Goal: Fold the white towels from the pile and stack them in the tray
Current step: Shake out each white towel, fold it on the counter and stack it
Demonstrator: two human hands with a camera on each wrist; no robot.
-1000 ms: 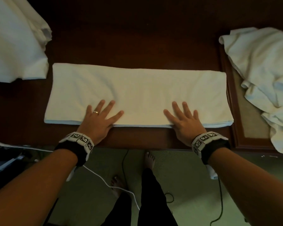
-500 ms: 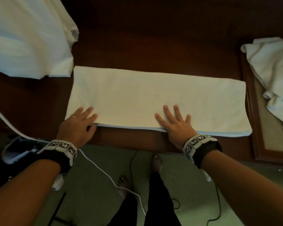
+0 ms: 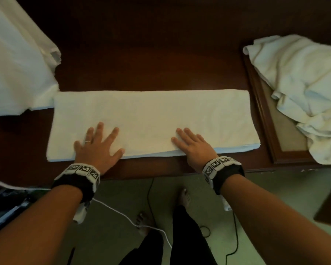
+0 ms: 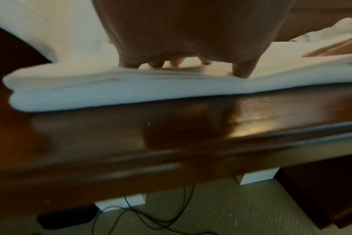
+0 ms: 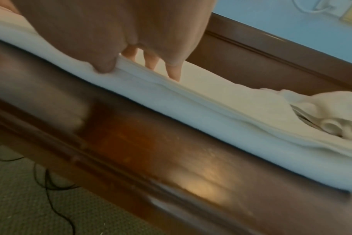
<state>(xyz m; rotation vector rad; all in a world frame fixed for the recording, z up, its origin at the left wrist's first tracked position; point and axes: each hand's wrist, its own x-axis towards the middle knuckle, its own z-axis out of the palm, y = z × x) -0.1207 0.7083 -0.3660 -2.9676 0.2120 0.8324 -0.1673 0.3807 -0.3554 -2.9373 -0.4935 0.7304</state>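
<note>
A white towel (image 3: 151, 119), folded into a long strip, lies flat across the dark wooden table (image 3: 151, 54). My left hand (image 3: 99, 142) lies flat on its near left part, fingers spread. My right hand (image 3: 191, 142) lies flat on its near middle-right part, fingers straight. The left wrist view shows fingertips (image 4: 241, 71) pressing the towel's (image 4: 131, 89) top layer. In the right wrist view, fingertips (image 5: 174, 71) rest on the towel's (image 5: 191, 101) near edge. A wooden tray (image 3: 275, 131) sits at the right, with crumpled white towels (image 3: 304, 88) lying across it.
A large heap of white cloth (image 3: 17, 64) covers the table's far left and touches the strip's left end. Below the near table edge are carpet, black cables (image 3: 235, 236), a white cable (image 3: 122, 217) and my bare feet.
My left hand slid from the towel's left corner back rightward onto the towel. The right hand stays flat on the near edge. The head view shifted.
</note>
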